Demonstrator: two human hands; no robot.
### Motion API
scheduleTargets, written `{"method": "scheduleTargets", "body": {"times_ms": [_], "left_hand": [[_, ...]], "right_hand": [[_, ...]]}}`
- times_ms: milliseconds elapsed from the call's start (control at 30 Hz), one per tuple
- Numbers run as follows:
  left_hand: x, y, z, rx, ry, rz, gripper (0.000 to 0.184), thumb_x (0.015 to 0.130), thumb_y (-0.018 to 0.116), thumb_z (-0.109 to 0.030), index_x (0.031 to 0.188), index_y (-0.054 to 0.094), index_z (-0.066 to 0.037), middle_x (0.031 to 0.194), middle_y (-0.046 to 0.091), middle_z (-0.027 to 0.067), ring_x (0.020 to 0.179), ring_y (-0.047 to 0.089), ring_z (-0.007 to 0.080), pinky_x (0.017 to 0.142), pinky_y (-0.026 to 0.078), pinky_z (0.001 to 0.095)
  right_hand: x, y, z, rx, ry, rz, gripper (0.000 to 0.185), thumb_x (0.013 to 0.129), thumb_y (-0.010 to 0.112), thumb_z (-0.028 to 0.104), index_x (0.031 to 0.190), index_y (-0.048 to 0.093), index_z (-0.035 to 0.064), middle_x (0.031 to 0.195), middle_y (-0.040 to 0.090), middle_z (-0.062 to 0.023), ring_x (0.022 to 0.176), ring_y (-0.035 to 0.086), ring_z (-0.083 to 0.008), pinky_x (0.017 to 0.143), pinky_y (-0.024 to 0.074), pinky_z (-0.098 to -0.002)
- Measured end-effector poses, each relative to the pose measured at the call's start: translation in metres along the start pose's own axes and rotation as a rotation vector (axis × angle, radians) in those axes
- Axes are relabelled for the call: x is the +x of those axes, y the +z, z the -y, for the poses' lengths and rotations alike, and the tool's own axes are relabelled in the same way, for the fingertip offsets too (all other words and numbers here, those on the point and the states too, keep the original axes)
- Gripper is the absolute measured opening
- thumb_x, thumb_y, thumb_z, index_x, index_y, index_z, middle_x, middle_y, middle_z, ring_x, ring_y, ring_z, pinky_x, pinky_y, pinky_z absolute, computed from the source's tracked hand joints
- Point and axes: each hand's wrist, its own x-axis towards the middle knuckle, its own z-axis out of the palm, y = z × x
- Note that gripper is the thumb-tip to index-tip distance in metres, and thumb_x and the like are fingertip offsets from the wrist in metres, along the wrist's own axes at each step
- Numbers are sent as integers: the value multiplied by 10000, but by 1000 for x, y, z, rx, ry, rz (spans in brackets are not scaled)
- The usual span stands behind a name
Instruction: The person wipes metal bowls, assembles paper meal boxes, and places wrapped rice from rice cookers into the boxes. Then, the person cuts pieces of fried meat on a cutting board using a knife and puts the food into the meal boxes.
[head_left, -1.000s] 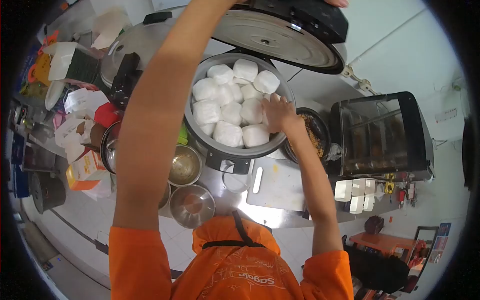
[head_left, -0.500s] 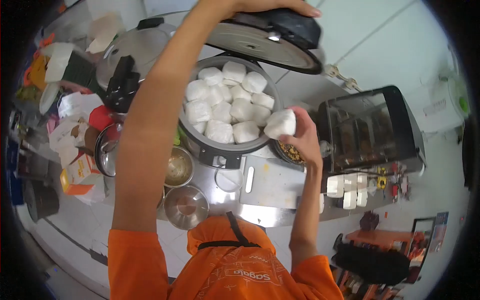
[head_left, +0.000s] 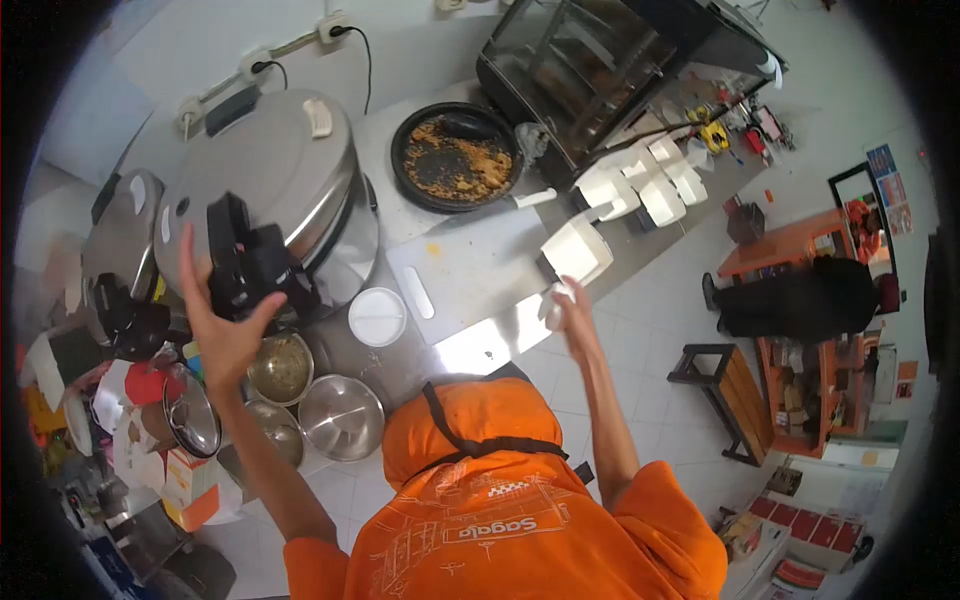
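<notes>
The lid [head_left: 265,170] of the large metal cooker is down, and its contents are hidden. My left hand [head_left: 225,335] is at the black front handle [head_left: 250,262], its thumb and fingers spread; I cannot tell if it touches the handle. My right hand [head_left: 578,325] is closed on a white wrapped bundle [head_left: 555,306], mostly hidden by the fingers. Just beyond that hand stands an open white paper box [head_left: 578,250] at the counter's edge. A white cutting board [head_left: 460,265] with a knife [head_left: 535,199] at its far side lies between my hands.
A black pan [head_left: 455,160] with brown crumbs sits at the back. More open white boxes [head_left: 655,190] stand before a glass display case [head_left: 600,80]. Metal bowls [head_left: 341,417] are near my left forearm. A second cooker [head_left: 120,230] is farther left. A person in black [head_left: 800,300] is across the room.
The cooker lid has gone from raised to down, with my left hand now at its front handle. My right hand has carried the white bundle away from the cooker to the boxes. The view has turned right.
</notes>
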Motion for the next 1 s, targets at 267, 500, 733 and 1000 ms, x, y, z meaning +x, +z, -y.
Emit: {"method": "scheduleTargets", "body": {"times_ms": [267, 500, 733, 1000], "left_hand": [[-55, 66, 31, 488, 8, -323, 896, 804, 843, -66, 1548, 346, -21, 1533, 431, 219, 1413, 432, 352, 1184, 338, 425], [-107, 182, 7, 817, -48, -695, 660, 874, 794, -143, 1427, 469, 13, 1438, 520, 214, 1341, 503, 373, 1131, 389, 467], [-156, 325, 18, 747, -389, -212, 370, 906, 709, -58, 1252, 605, 20, 1204, 649, 225, 1152, 632, 348, 1000, 484, 446], [-174, 325, -17, 775, -447, -296, 415, 875, 703, -83, 1272, 601, -18, 1189, 668, 203, 1105, 649, 396, 962, 511, 451]], "right_hand": [[156, -86, 0, -1020, -605, 4, 591, 708, 809, 177, 1260, 625, 77, 1300, 593, -215, 1251, 527, -375, 1061, 415, -477], [155, -47, -3, -1282, -244, 325, 746, 811, 734, 539, 1425, 510, 182, 1456, 438, -236, 1282, 446, -519, 1044, 441, -602], [138, -85, -14, -981, -559, 257, 679, 743, 797, 145, 1351, 499, 93, 1332, 476, -263, 1199, 473, -487, 992, 441, -549], [137, -170, -47, -851, -491, -156, 658, 739, 702, 62, 1297, 421, -143, 1197, 485, -281, 1139, 487, -470, 1026, 371, -551]]}}
